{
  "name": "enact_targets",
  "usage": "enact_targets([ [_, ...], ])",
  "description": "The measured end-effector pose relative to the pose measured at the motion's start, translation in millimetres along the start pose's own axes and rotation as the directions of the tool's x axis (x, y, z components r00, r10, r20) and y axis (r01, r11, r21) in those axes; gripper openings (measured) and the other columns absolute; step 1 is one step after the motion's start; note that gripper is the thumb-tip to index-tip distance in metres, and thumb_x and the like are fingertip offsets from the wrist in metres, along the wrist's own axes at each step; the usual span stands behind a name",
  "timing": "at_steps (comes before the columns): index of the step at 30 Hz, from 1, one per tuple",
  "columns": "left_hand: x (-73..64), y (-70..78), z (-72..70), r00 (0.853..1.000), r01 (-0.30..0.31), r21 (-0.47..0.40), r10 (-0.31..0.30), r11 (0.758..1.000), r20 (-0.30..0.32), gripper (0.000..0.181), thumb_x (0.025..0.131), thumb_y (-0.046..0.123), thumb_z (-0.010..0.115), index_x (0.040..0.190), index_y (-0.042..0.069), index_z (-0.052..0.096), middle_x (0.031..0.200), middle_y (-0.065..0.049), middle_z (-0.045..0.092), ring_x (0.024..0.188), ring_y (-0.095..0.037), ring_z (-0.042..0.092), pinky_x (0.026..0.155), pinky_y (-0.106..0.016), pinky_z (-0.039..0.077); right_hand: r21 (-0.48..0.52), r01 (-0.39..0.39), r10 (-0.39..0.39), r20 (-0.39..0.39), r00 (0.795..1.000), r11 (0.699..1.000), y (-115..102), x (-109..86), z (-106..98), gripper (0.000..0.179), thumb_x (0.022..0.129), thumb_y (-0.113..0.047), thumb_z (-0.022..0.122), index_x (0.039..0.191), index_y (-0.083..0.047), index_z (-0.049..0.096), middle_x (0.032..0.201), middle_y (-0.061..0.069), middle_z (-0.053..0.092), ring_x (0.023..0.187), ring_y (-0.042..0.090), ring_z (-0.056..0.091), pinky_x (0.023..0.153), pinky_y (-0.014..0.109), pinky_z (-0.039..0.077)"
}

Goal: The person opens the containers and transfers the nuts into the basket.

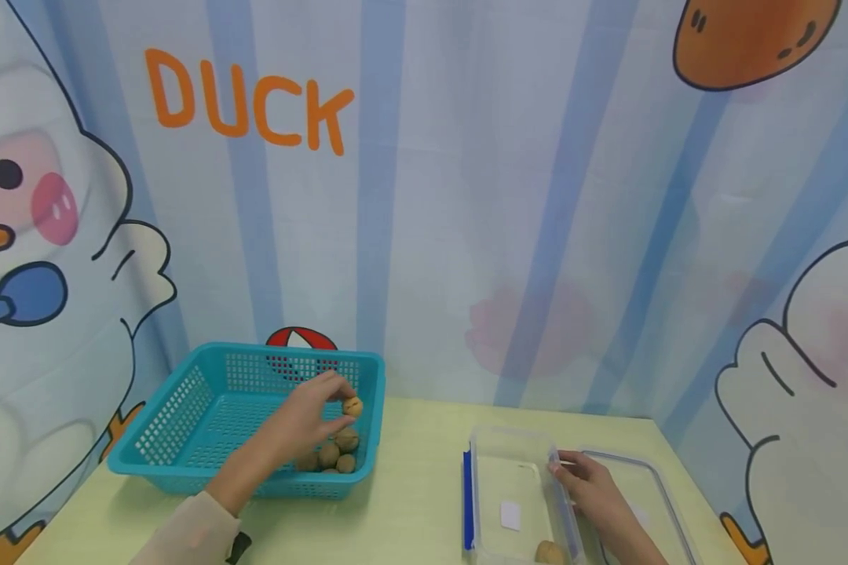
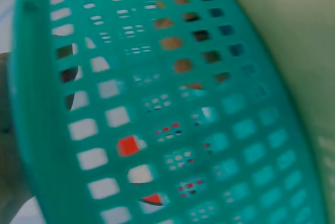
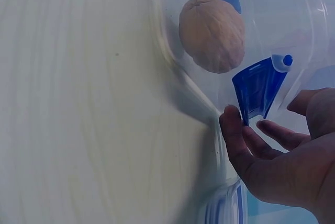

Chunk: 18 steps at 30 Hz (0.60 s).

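Observation:
In the head view, my left hand (image 1: 300, 424) pinches a walnut (image 1: 352, 406) between thumb and fingers, above the right end of a turquoise plastic basket (image 1: 378, 392). Below it, several walnuts (image 1: 329, 453) are gathered in the basket's right corner. The left wrist view is mostly the basket's perforated wall (image 2: 230, 103), with a dark part of the hand at the left edge. My right hand (image 1: 597, 498) grips the right side wall of a clear plastic box (image 1: 512, 439). A single walnut (image 3: 212, 33) sits inside that box, and a blue latch (image 3: 260, 87) is by the right fingers.
A clear lid with a grey rim (image 1: 643, 463) lies right of the box, partly behind the right forearm. Pale yellow tabletop (image 1: 424, 471) separates basket and box. Behind the table hangs a striped duck-print curtain (image 1: 438, 235).

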State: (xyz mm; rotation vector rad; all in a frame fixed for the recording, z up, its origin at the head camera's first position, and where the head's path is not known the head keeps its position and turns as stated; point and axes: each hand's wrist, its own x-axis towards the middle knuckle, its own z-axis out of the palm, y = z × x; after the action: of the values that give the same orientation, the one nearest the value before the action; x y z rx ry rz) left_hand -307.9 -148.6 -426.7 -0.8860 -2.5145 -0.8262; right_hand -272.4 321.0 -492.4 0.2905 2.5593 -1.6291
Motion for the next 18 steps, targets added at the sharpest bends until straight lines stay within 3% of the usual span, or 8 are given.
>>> enact_targets([
  [5, -5.1, -10.8, 7.6, 0.994, 0.095, -0.018, -0.094, 0.995, 0.053, 0.025, 0.093, 0.012, 0.084, 0.11, 0.017, 0.067, 0.111, 0.005, 0.063, 0.107, -0.026, 0.067, 0.089, -0.042, 0.059, -0.004, -0.002, 0.002, -0.002, 1.0, 1.0, 2, 0.2, 0, 0.059, 0.109, -0.034, 0.062, 0.15, 0.006, 0.049, 0.145, 0.035, 0.054, 0.128, 0.049, 0.058, 0.093, 0.063, 0.056],
  [11, -7.6, -17.1, 18.2, 0.969, 0.207, -0.047, -0.198, 0.977, 0.148, 0.022, 0.095, 0.015, 0.082, 0.111, 0.02, 0.067, 0.113, 0.006, 0.064, 0.11, -0.026, 0.065, 0.092, -0.045, 0.057, -0.001, -0.016, 0.016, -0.007, 1.0, 1.0, 1, -0.7, 1, 0.057, 0.11, -0.033, 0.061, 0.15, 0.005, 0.05, 0.146, 0.035, 0.053, 0.128, 0.049, 0.058, 0.092, 0.062, 0.057],
  [18, -8.1, -20.6, 21.4, 0.969, 0.189, -0.044, -0.179, 0.981, 0.17, 0.022, 0.096, 0.016, 0.081, 0.114, 0.018, 0.069, 0.116, 0.003, 0.067, 0.112, -0.025, 0.067, 0.093, -0.046, 0.059, 0.009, -0.014, 0.014, -0.005, 1.0, 1.0, 0, -0.8, 0, 0.059, 0.109, -0.035, 0.062, 0.151, 0.006, 0.049, 0.146, 0.035, 0.053, 0.129, 0.049, 0.058, 0.093, 0.062, 0.056],
])
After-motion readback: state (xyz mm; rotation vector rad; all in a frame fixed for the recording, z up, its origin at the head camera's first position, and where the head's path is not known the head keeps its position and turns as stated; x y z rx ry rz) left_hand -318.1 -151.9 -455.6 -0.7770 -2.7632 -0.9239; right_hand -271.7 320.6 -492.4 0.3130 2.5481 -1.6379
